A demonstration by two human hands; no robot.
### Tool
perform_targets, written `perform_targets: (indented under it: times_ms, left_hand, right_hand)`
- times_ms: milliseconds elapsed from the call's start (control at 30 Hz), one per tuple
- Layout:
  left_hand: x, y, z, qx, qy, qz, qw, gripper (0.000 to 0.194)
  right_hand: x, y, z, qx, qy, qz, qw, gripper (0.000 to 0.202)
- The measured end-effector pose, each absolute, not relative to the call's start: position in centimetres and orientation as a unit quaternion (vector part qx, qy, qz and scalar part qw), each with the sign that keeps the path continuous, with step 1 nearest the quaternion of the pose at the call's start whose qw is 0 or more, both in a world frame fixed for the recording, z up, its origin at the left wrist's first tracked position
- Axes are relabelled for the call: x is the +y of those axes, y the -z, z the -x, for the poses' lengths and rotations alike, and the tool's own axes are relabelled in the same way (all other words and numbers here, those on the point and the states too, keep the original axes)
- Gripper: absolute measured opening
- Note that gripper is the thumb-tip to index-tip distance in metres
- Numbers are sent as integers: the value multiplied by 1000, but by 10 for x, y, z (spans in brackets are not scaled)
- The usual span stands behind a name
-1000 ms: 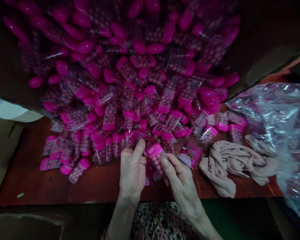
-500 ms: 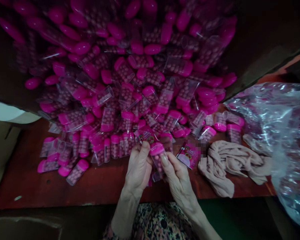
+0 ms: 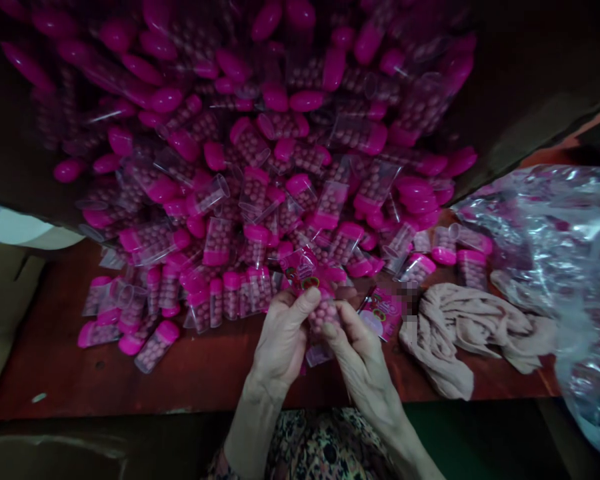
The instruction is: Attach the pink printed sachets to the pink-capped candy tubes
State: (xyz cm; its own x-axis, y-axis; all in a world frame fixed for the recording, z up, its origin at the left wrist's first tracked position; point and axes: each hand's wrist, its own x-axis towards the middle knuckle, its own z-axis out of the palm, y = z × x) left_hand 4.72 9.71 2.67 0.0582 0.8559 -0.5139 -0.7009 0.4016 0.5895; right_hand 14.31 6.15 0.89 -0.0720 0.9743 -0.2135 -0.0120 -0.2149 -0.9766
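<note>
The red table's [image 3: 105, 383] front edge is running beneath my wrists, its bare wood opening well left of the beige cloth [image 3: 473, 320]. Left of that cloth, my left hand [image 3: 280, 337] and right hand [image 3: 357, 343] are curling nearly closed, pinching the clear container [image 3: 324, 316]; it is showing pink balls, my fingers partly covering it. Beyond the cloth and leftward, piled pink-capped containers [image 3: 280, 160] are crowding together.
</note>
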Motion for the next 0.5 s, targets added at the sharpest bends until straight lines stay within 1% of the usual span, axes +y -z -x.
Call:
perform_targets:
  times_ms: [100, 267, 500]
  left_hand:
    - [98, -28, -44, 458, -557, -63, 690, 18]
    - [87, -33, -45, 472, -458, -104, 746, 26]
    - [77, -35, -47, 457, -459, -135, 750, 23]
  right_hand:
    - [62, -13, -145, -445, -618, 502, 410, 21]
    - [64, -13, -139, -373, -629, 509, 455, 20]
    - [68, -9, -135, -324, -635, 534, 456, 16]
